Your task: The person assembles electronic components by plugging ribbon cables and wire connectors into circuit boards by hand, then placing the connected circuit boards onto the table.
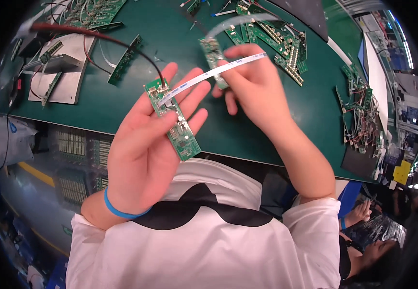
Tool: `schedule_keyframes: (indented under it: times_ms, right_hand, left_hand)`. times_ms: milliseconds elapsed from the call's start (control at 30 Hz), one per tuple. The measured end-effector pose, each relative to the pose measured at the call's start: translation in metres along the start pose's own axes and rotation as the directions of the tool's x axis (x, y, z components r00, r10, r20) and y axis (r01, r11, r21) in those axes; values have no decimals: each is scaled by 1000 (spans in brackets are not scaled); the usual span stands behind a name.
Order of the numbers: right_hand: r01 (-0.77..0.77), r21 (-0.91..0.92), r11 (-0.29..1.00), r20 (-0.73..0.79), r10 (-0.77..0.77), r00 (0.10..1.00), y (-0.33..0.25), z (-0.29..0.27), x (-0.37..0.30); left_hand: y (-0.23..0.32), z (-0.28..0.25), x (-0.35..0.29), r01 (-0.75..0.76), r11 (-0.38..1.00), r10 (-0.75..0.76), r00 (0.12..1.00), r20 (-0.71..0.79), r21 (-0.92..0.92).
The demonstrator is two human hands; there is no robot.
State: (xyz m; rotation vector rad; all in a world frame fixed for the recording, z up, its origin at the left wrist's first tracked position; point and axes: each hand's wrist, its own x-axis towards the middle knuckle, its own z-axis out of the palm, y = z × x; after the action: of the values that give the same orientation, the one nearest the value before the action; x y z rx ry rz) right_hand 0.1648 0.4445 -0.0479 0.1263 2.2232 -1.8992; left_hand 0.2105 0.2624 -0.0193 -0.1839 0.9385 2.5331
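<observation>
Palm up, my left hand (141, 137) holds a long green circuit board (184, 137), its thumb pressed on the board and its fingers spread beneath. A dark red and black cable (122, 42) runs to the board's upper end. From the same end, a flat white ribbon cable (201, 77) stretches right, passing over my right hand (259, 94). A second, smaller circuit board (211, 50), slightly blurred, is in the curled fingers of that hand. Another pale ribbon cable (245, 19) rises from near this board's top toward the pile behind.
Several green boards with wires lie piled (276, 41) at the back right of the green table (228, 130). More wired boards (363, 115) hang together at the far right. A metal plate fixture (66, 72) stands left. Trays of boards (71, 144) sit below the edge. Another person's hand (359, 212) shows lower right.
</observation>
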Motion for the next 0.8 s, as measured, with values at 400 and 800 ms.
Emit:
schedule_keyframes:
  times_ms: [400,800]
  right_hand:
    - [339,-447,828,-145,-441,886,-27,3,26]
    - [-100,297,950,348,-10,938,-19,-48,-52]
  left_hand:
    - [6,-5,-11,372,926,-369,927,67,-58]
    - [-50,20,21,736,674,-724,638,263,70]
